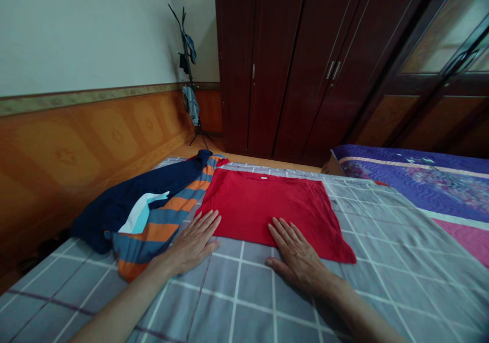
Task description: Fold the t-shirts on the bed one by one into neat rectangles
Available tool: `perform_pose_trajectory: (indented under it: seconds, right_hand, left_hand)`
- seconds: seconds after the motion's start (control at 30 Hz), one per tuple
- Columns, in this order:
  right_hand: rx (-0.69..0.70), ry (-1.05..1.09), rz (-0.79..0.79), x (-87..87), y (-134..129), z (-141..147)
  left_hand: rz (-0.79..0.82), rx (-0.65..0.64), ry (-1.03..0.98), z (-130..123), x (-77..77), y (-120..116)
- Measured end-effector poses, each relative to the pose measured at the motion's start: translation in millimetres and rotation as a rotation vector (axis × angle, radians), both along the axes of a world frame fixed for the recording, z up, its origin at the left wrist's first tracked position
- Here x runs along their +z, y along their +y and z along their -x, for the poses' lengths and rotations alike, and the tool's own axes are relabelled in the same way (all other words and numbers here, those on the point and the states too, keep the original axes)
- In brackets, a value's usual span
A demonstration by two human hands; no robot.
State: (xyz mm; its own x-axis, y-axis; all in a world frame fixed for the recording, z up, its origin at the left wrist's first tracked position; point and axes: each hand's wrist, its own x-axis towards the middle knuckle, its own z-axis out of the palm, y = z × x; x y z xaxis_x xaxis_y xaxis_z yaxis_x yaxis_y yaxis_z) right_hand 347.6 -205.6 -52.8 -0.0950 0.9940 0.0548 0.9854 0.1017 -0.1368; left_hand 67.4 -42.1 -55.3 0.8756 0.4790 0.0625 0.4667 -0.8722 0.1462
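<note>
A red shirt (pixel 248 200), folded into a wide flat shape, lies on the grey checked bedsheet (pixel 244 277) with a small white label at its far edge. My left hand (pixel 194 244) rests flat, its fingertips on the shirt's near left corner and its thumb apart over the sheet. My right hand (pixel 296 256) is also flat, fingers stretched onto the near edge of the shirt right of the middle. Neither hand grips the cloth. Left of the shirt, an orange and grey striped garment (pixel 168 220) lies loosely, partly under a dark navy garment (pixel 126 200).
A dark red wardrobe (pixel 275 68) stands beyond the bed. A black coat stand (pixel 189 63) with a few items hung on it is in the far left corner. To the right is a purple and pink bedcover (pixel 428 180). An orange panelled wall (pixel 76 154) runs along the left.
</note>
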Motion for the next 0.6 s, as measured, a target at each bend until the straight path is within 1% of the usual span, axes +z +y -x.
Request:
perform_pose_trajectory:
  seconds: [0.1, 0.13, 0.2, 0.3, 0.37, 0.43, 0.53, 0.6]
  right_hand:
    - [-0.154, -0.061, -0.054, -5.5, -32.3, -42.4]
    - [-0.179, -0.074, -0.072, -6.6, -44.1, -55.5]
    - [-0.201, -0.083, -0.110, -7.3, -65.6, -76.3]
    - [-0.182, -0.088, -0.152, -6.4, -85.8, -92.3]
    - [-0.169, -0.110, -0.176, -6.6, -90.0, -95.9]
    - [-0.166, -0.151, -0.209, -7.9, -88.9, -97.5]
    - [-0.136, -0.218, -0.309, -8.5, -82.8, -99.2]
    - [-0.113, -0.243, -0.380, -3.5, -79.2, -100.4]
  left_hand:
    - [0.003, 0.023, -0.081, 11.3, -0.8, 9.2]
    - [0.006, 0.031, -0.098, 14.5, -0.8, 12.7]
    - [0.010, 0.042, -0.095, 19.2, -0.6, 18.8]
    - [0.008, 0.050, -0.042, 20.9, 0.4, 23.2]
    - [-0.014, 0.059, -0.034, 18.5, 0.9, 22.7]
    - [-0.061, 0.073, -0.057, 14.3, 0.9, 21.6]
    - [-0.116, 0.082, -0.091, 6.4, 2.8, 22.1]
    - [-0.113, 0.075, -0.098, 1.4, 8.3, 23.0]
